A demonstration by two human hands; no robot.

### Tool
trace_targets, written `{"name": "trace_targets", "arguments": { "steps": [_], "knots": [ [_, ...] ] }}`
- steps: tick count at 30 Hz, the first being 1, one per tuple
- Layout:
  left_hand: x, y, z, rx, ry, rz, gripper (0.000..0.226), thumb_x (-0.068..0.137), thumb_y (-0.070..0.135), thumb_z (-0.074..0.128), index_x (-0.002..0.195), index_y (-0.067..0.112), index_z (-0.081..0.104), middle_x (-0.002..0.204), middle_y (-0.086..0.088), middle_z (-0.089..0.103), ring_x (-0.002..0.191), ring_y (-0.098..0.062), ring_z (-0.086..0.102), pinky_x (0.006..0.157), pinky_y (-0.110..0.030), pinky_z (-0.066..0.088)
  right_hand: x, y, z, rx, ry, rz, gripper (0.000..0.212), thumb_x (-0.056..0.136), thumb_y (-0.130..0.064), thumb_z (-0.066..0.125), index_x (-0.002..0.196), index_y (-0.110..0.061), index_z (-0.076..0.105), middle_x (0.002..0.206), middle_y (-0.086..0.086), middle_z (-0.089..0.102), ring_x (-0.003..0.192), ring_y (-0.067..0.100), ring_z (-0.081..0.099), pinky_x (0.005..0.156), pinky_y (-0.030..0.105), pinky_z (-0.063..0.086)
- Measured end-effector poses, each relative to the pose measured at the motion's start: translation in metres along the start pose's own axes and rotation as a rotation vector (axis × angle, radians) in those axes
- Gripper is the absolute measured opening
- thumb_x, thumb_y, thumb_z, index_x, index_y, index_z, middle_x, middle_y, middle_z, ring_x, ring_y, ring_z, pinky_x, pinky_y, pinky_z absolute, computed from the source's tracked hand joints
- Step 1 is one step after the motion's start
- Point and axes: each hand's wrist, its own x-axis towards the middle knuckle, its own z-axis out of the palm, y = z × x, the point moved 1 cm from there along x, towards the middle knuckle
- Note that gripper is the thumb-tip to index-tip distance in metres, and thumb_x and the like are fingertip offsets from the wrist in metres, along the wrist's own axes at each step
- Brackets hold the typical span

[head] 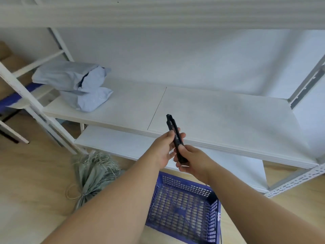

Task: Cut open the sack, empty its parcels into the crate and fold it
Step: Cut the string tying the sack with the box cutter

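A black utility knife (173,130) stands nearly upright in front of the shelf edge, held by both hands. My left hand (164,148) grips its middle from the left, and my right hand (190,160) grips its lower end. No blade shows at the tip. The grey-green woven sack (93,175) lies crumpled on the floor at the left, tied with twine at its near end. A blue perforated plastic crate (184,210) stands on the floor below my hands; no parcels show inside it.
A white metal rack fills the view, its white middle shelf (219,117) just behind my hands. Two pale blue parcels (77,85) lie stacked on the shelf's left end. A lower shelf (109,141) and wooden floor (35,182) are below.
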Motion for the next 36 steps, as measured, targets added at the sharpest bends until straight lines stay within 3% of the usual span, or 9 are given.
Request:
{"name": "trace_targets", "arguments": {
  "steps": [15, 20, 22, 24, 26, 28, 29, 32, 36],
  "knots": [
    [-0.074, -0.024, -0.048, 0.004, 0.065, -0.012, 0.029, 0.102, 0.036, 0.041, 0.116, 0.028, 0.065, 0.116, 0.009, 0.07, 0.118, -0.01, 0.058, 0.113, -0.046, 0.03, -0.025, 0.013, 0.066, -0.208, 0.118, 0.187, 0.064, 0.079, -0.075, 0.047, 0.071, -0.012, 0.057, 0.052, 0.0, 0.052, 0.044, 0.012, 0.043, 0.045, 0.022, 0.036],
    [-0.088, -0.038, -0.053, -0.014, 0.106, -0.031, 0.028, 0.102, 0.033, 0.043, 0.115, 0.022, 0.065, 0.113, 0.005, 0.072, 0.114, -0.014, 0.061, 0.11, -0.044, 0.037, -0.033, 0.031, 0.069, -0.246, 0.094, 0.214, 0.068, 0.078, -0.078, 0.046, 0.071, -0.012, 0.059, 0.057, 0.003, 0.058, 0.047, 0.014, 0.05, 0.047, 0.023, 0.042],
    [-0.092, -0.043, -0.057, -0.008, 0.099, -0.035, 0.027, 0.103, 0.031, 0.042, 0.108, 0.019, 0.066, 0.11, 0.0, 0.072, 0.093, -0.02, 0.064, 0.089, -0.038, 0.052, -0.034, 0.035, 0.074, -0.171, 0.016, 0.185, 0.059, 0.087, -0.066, 0.047, 0.083, -0.009, 0.063, 0.067, 0.006, 0.064, 0.056, 0.016, 0.059, 0.054, 0.025, 0.05],
    [-0.097, -0.046, -0.061, 0.009, 0.127, -0.053, 0.027, 0.103, 0.028, 0.04, 0.105, 0.016, 0.065, 0.107, -0.005, 0.071, 0.071, -0.021, 0.054, 0.057, -0.027, 0.05, -0.031, 0.042, 0.08, -0.032, -0.074, 0.202, 0.047, 0.098, -0.047, 0.045, 0.1, -0.004, 0.063, 0.075, 0.009, 0.065, 0.06, 0.016, 0.062, 0.057, 0.025, 0.053],
    [-0.099, -0.058, -0.073, 0.027, 0.159, -0.093, 0.026, 0.104, 0.027, 0.039, 0.108, 0.019, 0.064, 0.107, -0.005, 0.069, 0.072, -0.016, 0.057, 0.068, -0.029, 0.05, -0.026, 0.056, 0.084, 0.036, -0.114, 0.251, 0.043, 0.103, -0.034, 0.039, 0.116, 0.002, 0.059, 0.076, 0.009, 0.063, 0.06, 0.015, 0.061, 0.053, 0.024, 0.052],
    [-0.097, -0.079, -0.094, 0.043, 0.149, -0.148, 0.025, 0.103, 0.03, 0.041, 0.111, 0.025, 0.063, 0.111, -0.003, 0.065, 0.095, -0.014, 0.062, 0.097, -0.036, 0.044, -0.019, 0.075, 0.09, 0.019, -0.099, 0.283, 0.041, 0.104, -0.031, 0.038, 0.119, 0.002, 0.057, 0.073, 0.007, 0.06, 0.057, 0.014, 0.058, 0.048, 0.023, 0.049],
    [-0.099, -0.087, -0.106, 0.044, 0.141, -0.184, 0.023, 0.103, 0.031, 0.042, 0.112, 0.026, 0.063, 0.114, -0.002, 0.065, 0.105, -0.014, 0.06, 0.1, -0.037, 0.042, -0.014, 0.085, 0.095, 0.002, -0.092, 0.302, 0.039, 0.104, -0.031, 0.038, 0.117, 0.001, 0.057, 0.07, 0.005, 0.059, 0.054, 0.013, 0.055, 0.046, 0.022, 0.047],
    [-0.106, -0.099, -0.149, 0.019, 0.152, -0.269, 0.023, 0.102, 0.029, 0.044, 0.116, 0.023, 0.061, 0.118, -0.003, 0.062, 0.11, -0.014, 0.059, 0.085, -0.031, 0.046, 0.004, 0.114, 0.124, -0.044, -0.077, 0.375, 0.036, 0.102, -0.036, 0.04, 0.102, -0.004, 0.057, 0.063, 0.002, 0.055, 0.047, 0.01, 0.05, 0.042, 0.02, 0.042],
    [-0.118, -0.097, -0.219, 0.031, 0.164, -0.311, 0.019, 0.103, 0.025, 0.043, 0.112, 0.022, 0.06, 0.101, 0.0, 0.063, 0.096, -0.011, 0.06, 0.089, -0.033, 0.046, 0.033, 0.144, 0.188, -0.054, -0.059, 0.442, 0.039, 0.1, -0.042, 0.043, 0.102, -0.005, 0.055, 0.061, 0.003, 0.055, 0.044, 0.011, 0.048, 0.04, 0.02, 0.04]
  ]
}}
